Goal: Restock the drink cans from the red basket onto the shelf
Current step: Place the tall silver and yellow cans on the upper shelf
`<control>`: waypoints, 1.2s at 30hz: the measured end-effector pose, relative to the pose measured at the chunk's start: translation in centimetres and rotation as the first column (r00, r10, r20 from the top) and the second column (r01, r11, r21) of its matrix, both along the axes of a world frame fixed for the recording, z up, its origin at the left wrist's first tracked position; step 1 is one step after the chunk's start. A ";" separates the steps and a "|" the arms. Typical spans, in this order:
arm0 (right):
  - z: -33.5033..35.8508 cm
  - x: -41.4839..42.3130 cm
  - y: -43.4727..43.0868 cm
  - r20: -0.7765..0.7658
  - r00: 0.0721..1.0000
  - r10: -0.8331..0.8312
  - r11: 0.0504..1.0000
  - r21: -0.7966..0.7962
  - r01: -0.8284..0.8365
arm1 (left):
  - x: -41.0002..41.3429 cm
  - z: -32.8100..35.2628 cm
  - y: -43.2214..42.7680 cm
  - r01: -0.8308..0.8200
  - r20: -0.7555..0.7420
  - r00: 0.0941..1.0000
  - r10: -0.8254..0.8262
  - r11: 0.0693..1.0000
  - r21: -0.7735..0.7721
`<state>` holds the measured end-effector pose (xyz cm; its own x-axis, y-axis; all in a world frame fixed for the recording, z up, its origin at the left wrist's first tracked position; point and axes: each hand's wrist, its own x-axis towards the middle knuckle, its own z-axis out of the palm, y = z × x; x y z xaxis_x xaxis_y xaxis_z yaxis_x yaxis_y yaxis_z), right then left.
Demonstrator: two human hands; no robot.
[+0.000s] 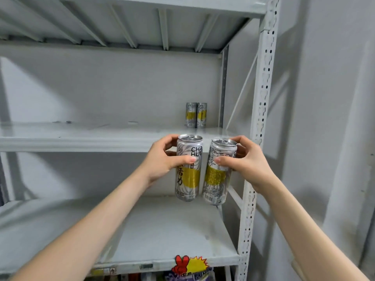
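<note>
Middle shelf (81, 136): bare board runs toward 9 o'clock.

Left hand (162, 159): grasping the left can (188, 173), thumb across the front, fingers round the back. Long axis nearly vertical, pull-tab end at 12 o'clock, brand label facing the camera.

Shelved pair (196, 115): two matching cans, upright and touching, at the back of the board, at 12 o'clock from the held cans and deeper in.

Right can (218, 175): long axis upright, top leaning slightly toward 1 o'clock, barcode side facing the camera. It sits just beside the left can, not touching.

Right hand (246, 159): wrapped round this can near its top.

Both cans hang at the shelf's front edge. Neither hand is clearly nearer. Judgement: next move is forward and slightly up. Red basket is not in view.
</note>
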<state>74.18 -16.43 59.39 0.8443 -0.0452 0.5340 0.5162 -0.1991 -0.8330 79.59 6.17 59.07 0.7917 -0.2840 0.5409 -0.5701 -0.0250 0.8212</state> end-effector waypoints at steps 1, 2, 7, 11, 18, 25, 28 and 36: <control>0.6 1.1 -0.2 0.008 1.000 0.002 1.000 0.005 -0.002 | 1.0 0.7 -0.3 0.006 0.000 1.000 -0.006 1.000 0.001; 1.2 2.2 -0.5 0.017 1.000 -0.001 1.000 0.009 0.001 | 2.2 1.4 -0.7 0.013 0.004 1.000 -0.013 1.000 0.006; 4.5 8.2 -2.8 0.062 0.998 -0.031 0.999 -0.010 0.032 | 7.9 4.8 -2.9 0.026 0.028 0.999 -0.026 1.000 -0.006; 7.4 12.7 -4.7 0.090 0.995 -0.032 0.999 -0.027 0.035 | 12.0 7.6 -4.9 0.019 0.061 0.998 -0.018 0.999 -0.026; 10.9 19.8 -6.5 0.096 0.995 -0.015 1.000 -0.011 0.016 | 18.6 10.8 -7.4 -0.030 0.062 0.998 0.031 0.999 -0.021; 13.0 26.7 -7.0 0.069 0.995 -0.070 0.997 -0.038 0.073 | 25.5 12.4 -8.2 -0.100 0.034 0.994 0.099 0.994 0.037; 13.6 29.3 -7.0 0.051 0.995 -0.086 0.995 -0.049 0.088 | 28.3 12.8 -8.2 -0.124 0.012 0.992 0.123 0.990 0.061; 13.7 35.9 -7.5 -0.002 0.990 -0.143 0.989 -0.041 0.143 | 34.6 12.7 -9.2 -0.145 -0.063 0.987 0.147 0.989 0.039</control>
